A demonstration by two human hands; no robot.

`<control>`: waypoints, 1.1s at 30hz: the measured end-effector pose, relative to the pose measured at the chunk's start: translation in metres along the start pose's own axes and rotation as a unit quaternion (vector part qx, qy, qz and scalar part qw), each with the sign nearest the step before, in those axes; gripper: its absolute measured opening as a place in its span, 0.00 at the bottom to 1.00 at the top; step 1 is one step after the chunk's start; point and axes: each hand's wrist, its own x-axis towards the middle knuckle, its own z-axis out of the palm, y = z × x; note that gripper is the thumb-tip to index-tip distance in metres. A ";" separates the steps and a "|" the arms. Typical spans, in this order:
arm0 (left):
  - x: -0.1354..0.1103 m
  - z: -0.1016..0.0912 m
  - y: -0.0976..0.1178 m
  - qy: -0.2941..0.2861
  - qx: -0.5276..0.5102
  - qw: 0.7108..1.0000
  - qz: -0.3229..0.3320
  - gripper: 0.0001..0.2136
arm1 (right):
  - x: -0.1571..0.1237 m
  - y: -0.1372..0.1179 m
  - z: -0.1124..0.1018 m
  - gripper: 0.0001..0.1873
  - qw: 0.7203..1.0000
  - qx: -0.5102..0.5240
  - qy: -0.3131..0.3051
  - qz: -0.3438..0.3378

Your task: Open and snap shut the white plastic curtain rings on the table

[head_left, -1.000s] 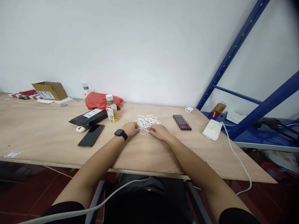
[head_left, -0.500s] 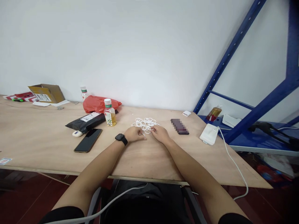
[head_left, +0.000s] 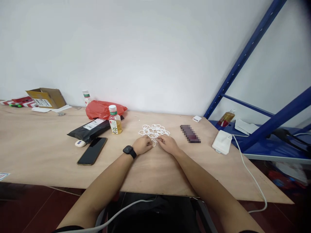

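**Now: Both Hands at the White Ring Cluster**

Nearest the camera, the left hand [head_left: 143, 145] and the right hand [head_left: 167, 144] rest on a pale plywood tabletop [head_left: 48, 145], with the forearms converging toward its middle. A black square-faced smartwatch [head_left: 129, 151] sits on the left wrist. The fingers [head_left: 151, 141] of both hands are curled and held close together, not spread, and the two sets of fingertips nearly meet at the lower edge of the rings. Whether they pinch a single ring cannot be told at this view.

The cluster of thin white rings [head_left: 154, 131] lies flat and interlinked on the plywood, directly ahead of the hands and touching them. To its left lie a black glass smartphone [head_left: 91, 151], face up, and a small white oval object [head_left: 80, 143]. Just beyond these are a black plastic mailer [head_left: 88, 131] with a white label, and an upright clear bottle of amber liquid [head_left: 115, 119] with a white cap.

To the right lie a pixelated dark rectangular item [head_left: 190, 133] and a white rectangular power adapter [head_left: 221, 142] with a white cable [head_left: 250, 174] running off the table edge.

At the far edge stand a red plastic bag [head_left: 104, 110] and an open cardboard box [head_left: 46, 98] — with a blue steel shelving rack [head_left: 245, 58] to the right.
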 end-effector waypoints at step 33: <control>0.007 0.010 0.013 0.210 -0.336 0.918 0.000 0.12 | -0.002 -0.018 0.009 0.16 0.897 0.429 0.066 0.082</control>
